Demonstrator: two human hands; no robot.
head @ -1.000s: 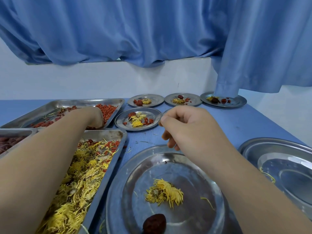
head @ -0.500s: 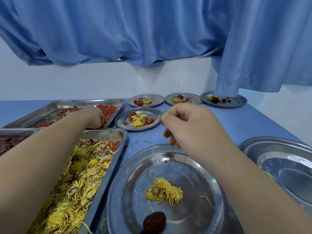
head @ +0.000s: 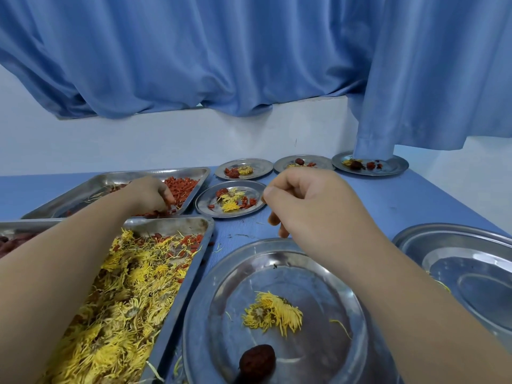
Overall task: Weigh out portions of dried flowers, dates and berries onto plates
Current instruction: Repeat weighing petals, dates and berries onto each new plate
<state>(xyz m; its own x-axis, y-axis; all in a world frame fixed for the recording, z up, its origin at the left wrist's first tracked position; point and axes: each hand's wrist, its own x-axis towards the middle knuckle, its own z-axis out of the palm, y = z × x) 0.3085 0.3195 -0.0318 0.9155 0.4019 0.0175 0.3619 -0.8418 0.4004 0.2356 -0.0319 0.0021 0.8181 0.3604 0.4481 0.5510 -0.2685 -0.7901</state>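
The left grip (head: 151,194) pinches small red dried berries (head: 181,187) in the steel tray (head: 155,171) under it — a loose pinch may spill some on the blue worktop (head: 388,206) — right grip (head: 310,206) curled, contents unclear.

We read no words, labels, brands or numbers anywhere: the trays (head: 179,296), plates (head: 200,314), table (head: 415,206) and curtain (head: 194,51) showed only plain, unmarked surfaces.

Yellow flowers (head: 273,314), red berries (head: 181,187), blue table (head: 401,206).
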